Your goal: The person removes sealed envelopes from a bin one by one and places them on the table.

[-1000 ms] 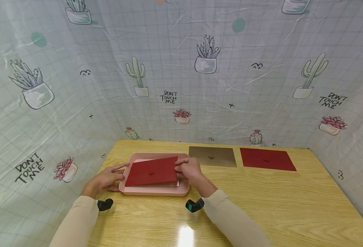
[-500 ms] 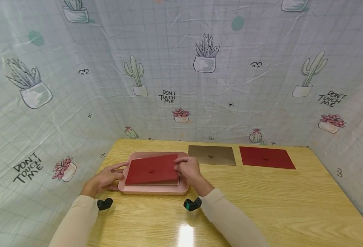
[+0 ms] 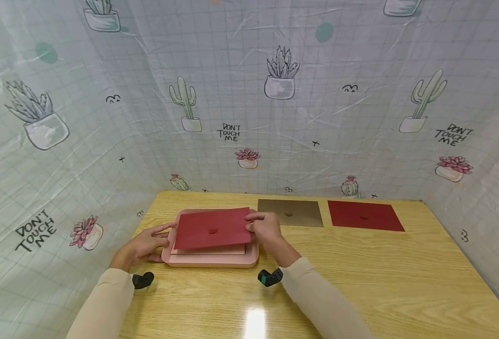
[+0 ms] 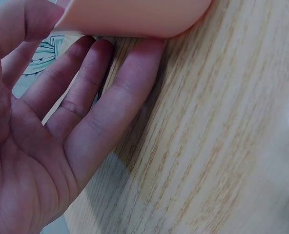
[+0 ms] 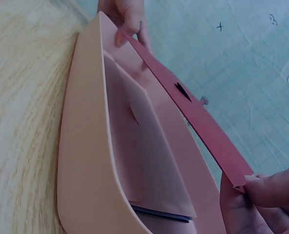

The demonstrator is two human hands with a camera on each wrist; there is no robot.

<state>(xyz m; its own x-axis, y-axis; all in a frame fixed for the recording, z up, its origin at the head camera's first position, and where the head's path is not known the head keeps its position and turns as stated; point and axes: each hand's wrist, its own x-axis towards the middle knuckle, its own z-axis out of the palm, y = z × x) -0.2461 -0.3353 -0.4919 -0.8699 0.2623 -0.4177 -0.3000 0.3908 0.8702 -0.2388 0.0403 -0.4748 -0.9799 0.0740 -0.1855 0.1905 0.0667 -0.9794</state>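
Note:
A red envelope point(image 3: 213, 230) with a half-round notch is lifted at a slant over a pink tray point(image 3: 211, 264). My right hand point(image 3: 267, 230) pinches its right edge between thumb and fingers, seen close up in the right wrist view. The envelope's left end stays low by the tray's left side. My left hand point(image 3: 146, 245) holds that end of the tray, thumb at the rim and other fingers against the outer wall. Inside the tray lies a light pink envelope point(image 5: 159, 131), with a dark edge point(image 5: 161, 214) showing under it.
On the wooden table point(image 3: 338, 273), a brown envelope point(image 3: 289, 207) and another red envelope point(image 3: 365, 219) lie flat along the back, right of the tray. A patterned curtain point(image 3: 249, 108) closes off the back and sides. Both wrists carry black devices point(image 3: 270, 277).
My right hand has raised the red envelope's near edge and shifted it slightly right and back, showing more of the light envelope beneath. My left hand keeps its place on the tray.

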